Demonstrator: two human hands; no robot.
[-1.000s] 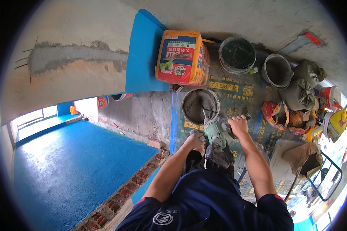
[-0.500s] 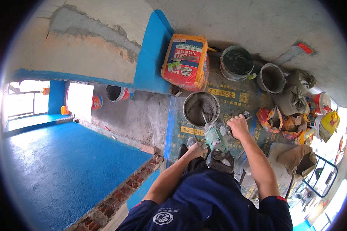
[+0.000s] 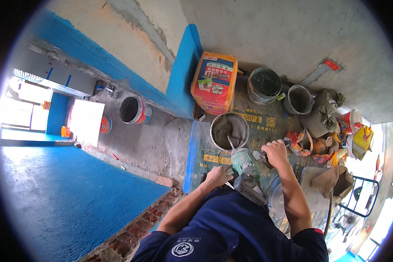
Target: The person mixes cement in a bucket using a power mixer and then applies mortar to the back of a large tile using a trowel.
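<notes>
A green and black power mixer (image 3: 244, 163) leans in front of my body, its shaft reaching down into a bucket (image 3: 212, 139). Grey wet mortar (image 3: 223, 128) lies inside that bucket, and the shaft's lower end is hidden in it. My left hand (image 3: 218, 177) is closed round the mixer's left side handle. On the other side, my right hand (image 3: 276, 153) is wrapped round the right side handle. Both arms reach forward from the lower edge.
An orange and blue bag (image 3: 214, 83) stands beyond the mortar bucket. A water bucket (image 3: 265, 85), a grey bucket (image 3: 298, 100) and several sacks line the wall at right. A brick edge (image 3: 149, 218) borders the blue floor (image 3: 74, 192) at left.
My view has shifted, so the surroundings sit differently in the picture. The mixer is tilted slightly differently, its shaft still in the mortar. Both hands keep hold of its handles.
</notes>
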